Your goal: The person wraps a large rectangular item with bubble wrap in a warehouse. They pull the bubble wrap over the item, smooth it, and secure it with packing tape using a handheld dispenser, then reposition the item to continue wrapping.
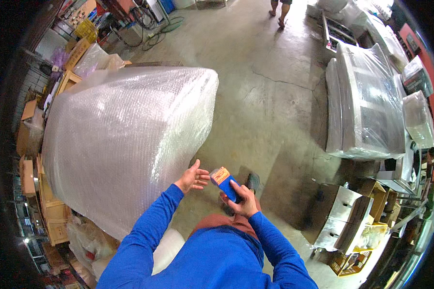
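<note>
My right hand (245, 200) is closed round a blue, block-shaped object (227, 186) with an orange-patterned face at its far end. I cannot make out its exact kind. Just to the left, my left hand (194, 178) is open, fingers apart and holding nothing, close to the object's far end but apart from it. Beside that hand, on my left, stands a large bulky item under bubble wrap (125, 130). The wrap covers its top and sides and hides what is inside.
Cardboard boxes (335, 219) and a yellow crate (352, 262) stand at the right. Beyond them is plastic-wrapped furniture (366, 106). Wooden pieces (55, 216) line the left edge. Cables (166, 29) lie on the far concrete floor (265, 111), where a person's legs (280, 12) show.
</note>
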The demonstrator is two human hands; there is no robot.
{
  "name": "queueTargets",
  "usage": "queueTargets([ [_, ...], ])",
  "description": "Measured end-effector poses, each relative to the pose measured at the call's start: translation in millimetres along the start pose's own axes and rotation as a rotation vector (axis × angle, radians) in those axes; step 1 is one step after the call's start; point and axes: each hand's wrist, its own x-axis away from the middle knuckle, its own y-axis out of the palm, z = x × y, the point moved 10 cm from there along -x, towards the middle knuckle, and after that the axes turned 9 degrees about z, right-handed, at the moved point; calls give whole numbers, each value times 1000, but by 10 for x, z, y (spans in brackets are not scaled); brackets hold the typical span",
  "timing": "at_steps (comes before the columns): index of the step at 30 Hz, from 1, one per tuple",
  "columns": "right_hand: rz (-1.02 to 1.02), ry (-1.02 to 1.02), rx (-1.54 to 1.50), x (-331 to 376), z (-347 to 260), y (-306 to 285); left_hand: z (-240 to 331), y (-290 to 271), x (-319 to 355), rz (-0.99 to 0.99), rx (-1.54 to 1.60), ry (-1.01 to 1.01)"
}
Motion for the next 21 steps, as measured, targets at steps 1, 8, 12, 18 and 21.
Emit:
queueTargets([
  [1,-13,-54,-12,-60,-114,-22,140,80,96,-54,-62,31],
  [8,-43,-222,-76,-417,-271,89,641,163,277,32,-37,45],
  [12,-33,-180,-115,-583,-26,186,1623,178,395,395,-665,568],
  [18,4,81,-398,-1311,405,812,2957,662,231,633,-1988,1100],
  [21,-46,101,-513,-1491,410,1228,3097,720,477,824,-1833,1578],
])
